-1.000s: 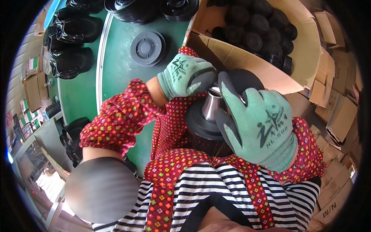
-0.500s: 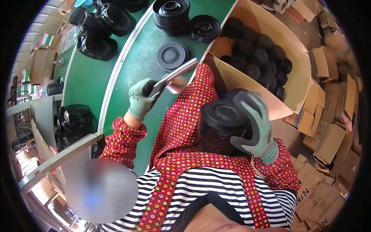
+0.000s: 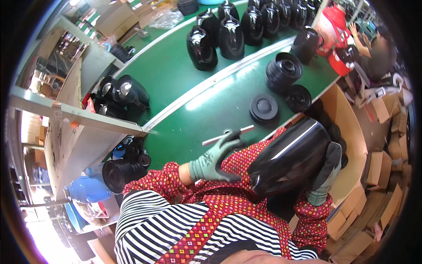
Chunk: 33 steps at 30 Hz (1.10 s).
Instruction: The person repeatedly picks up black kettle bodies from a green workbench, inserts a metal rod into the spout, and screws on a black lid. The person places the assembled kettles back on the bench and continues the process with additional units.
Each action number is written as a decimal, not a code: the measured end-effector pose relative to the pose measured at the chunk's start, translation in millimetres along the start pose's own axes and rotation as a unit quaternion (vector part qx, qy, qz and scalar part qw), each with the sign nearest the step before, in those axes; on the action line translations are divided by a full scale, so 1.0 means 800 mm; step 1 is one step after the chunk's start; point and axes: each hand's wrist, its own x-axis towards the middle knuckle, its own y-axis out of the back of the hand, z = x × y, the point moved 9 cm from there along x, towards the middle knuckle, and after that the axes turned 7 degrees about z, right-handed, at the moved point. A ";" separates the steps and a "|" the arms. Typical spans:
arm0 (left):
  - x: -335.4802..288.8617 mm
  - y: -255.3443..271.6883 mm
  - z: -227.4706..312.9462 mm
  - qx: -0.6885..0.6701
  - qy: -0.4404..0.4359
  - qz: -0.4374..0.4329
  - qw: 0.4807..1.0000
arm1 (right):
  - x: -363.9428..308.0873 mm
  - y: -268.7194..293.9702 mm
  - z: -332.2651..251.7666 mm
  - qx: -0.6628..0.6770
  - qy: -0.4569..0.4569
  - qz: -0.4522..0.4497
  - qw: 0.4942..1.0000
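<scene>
Apparently the bar [image 3: 213,140] has finished its turn on this pot [image 3: 288,156]: it lies on the table [image 3: 176,147], mid-view, while the pot rests tipped on its side across the apron [image 3: 239,160], between three and four o'clock. Whether its base is fixed cannot be told; the loose discs [image 3: 263,108] and the stack [image 3: 283,72], toward two o'clock, look still unused. The right hand [image 3: 327,171] grips the pot's right end. The left hand [image 3: 214,163], at six o'clock, is spread and empty, fingers by the bar, contact unclear. Half a second ago it held the bar aloft, and the pot stood disc-end up.
</scene>
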 end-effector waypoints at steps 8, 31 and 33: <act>-0.054 0.114 -0.033 -0.217 0.242 0.229 0.918 | -0.028 -0.172 0.111 0.179 -0.216 -0.149 0.948; 0.101 0.414 -0.307 0.303 0.248 0.517 0.761 | -0.094 -0.182 0.106 -0.211 0.162 -0.241 0.933; 0.044 0.406 -0.263 0.378 0.209 0.504 0.748 | -0.097 -0.183 0.106 -0.219 0.175 -0.245 0.928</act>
